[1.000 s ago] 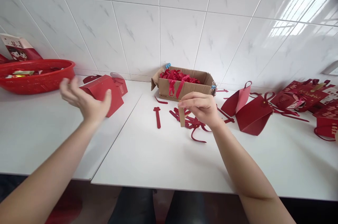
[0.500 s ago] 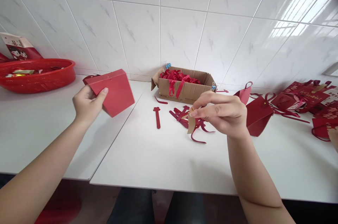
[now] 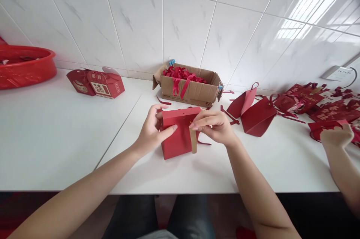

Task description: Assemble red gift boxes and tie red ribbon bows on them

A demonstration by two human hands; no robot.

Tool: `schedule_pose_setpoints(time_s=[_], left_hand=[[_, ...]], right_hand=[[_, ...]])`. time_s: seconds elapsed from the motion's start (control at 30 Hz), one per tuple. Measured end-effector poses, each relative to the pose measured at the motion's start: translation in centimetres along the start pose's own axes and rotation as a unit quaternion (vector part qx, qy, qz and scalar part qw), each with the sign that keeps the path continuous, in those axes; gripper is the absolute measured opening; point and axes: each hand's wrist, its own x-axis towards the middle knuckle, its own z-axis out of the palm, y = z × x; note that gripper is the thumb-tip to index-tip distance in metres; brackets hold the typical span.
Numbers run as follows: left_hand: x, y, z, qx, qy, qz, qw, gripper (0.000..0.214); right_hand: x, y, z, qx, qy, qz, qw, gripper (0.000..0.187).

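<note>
Red box (image 3: 179,142) now behind strap (image 3: 194,142)

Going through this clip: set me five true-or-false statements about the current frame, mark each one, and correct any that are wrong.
1. The left hand holds a red box. True.
2. The right hand is empty. False: it pinches a tan strip.
3. Red ribbons hang over the front edge of the cardboard box. True.
4. The red basin stands to the right of the cardboard box. False: it stands to the left, at the picture's edge.
5. Another person's hand shows on the right side of the picture. True.
</note>
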Motion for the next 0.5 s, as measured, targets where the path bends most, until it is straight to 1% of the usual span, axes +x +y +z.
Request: schedule_pose_setpoints(time_s=[0.07, 0.1, 0.13, 0.17, 0.23, 0.33, 0.4, 0.5], left_hand=[[-0.2, 0.2, 0.4, 0.005, -0.006, 0.012, 1.000, 0.078], [-0.2, 0.2, 0.5, 0.011, -0.010, 0.022, 1.000, 0.083], [-0.2, 0.2, 0.6, 0.021, -0.012, 0.035, 0.999, 0.084], [-0.3, 0.2, 0.6, 0.032, -0.012, 0.050, 0.998, 0.081], [-0.4, 0.1, 0.7, 0.054, -0.005, 0.082, 0.995, 0.069], [-0.5, 0.0, 0.6, 0.079, -0.003, 0.124, 0.989, 0.041], [-0.5, 0.0, 0.6, 0.085, -0.005, 0.139, 0.987, 0.025], [-0.5, 0.0, 0.6, 0.080, -0.006, 0.146, 0.986, 0.018]], right_hand=[[-0.7, 0.2, 0.6, -0.036, 0.040, -0.028, 0.998, 0.022], [-0.9, 0.2, 0.9, -0.060, 0.056, -0.041, 0.996, 0.023], [-1.1, 0.1, 1.2, -0.090, 0.067, -0.048, 0.992, 0.024], [-1.3, 0.0, 1.5, -0.126, 0.074, -0.050, 0.988, 0.025], [-1.5, -0.3, 2.0, -0.197, 0.087, -0.051, 0.975, 0.025], [-1.7, -0.6, 2.8, -0.268, 0.109, -0.067, 0.955, 0.025], [-1.7, -0.7, 3.2, -0.302, 0.116, -0.078, 0.943, 0.027], [-1.7, -0.7, 3.6, -0.349, 0.124, -0.091, 0.924, 0.026]])
